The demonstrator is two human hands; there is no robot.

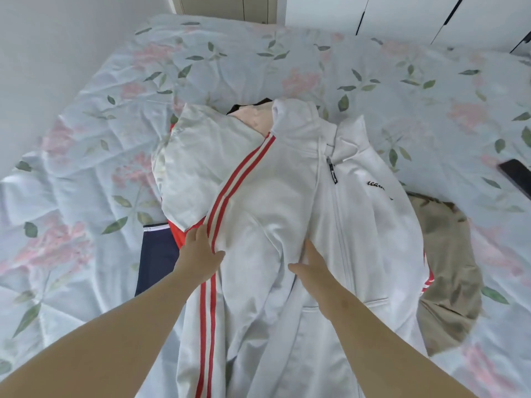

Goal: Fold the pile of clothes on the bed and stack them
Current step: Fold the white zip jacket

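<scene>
A white zip-up jacket (287, 202) with red stripes down its sleeve lies face up on top of the clothes pile in the middle of the bed. Its left sleeve is folded across the chest. My left hand (201, 251) lies flat on the striped sleeve with its fingers straight. My right hand (313, 262) presses flat on the jacket's front, just left of the zipper. Under the jacket show a navy garment (155, 254), a red one (179, 234), a beige one (448, 265), a pale pink one (255, 117) and a bit of black.
The bed carries a pale blue quilt (86, 139) with pink flowers and green leaves. A black phone (517, 175) lies on it at the right edge. A white wall stands at the left, and white wardrobe doors (402, 15) behind the bed.
</scene>
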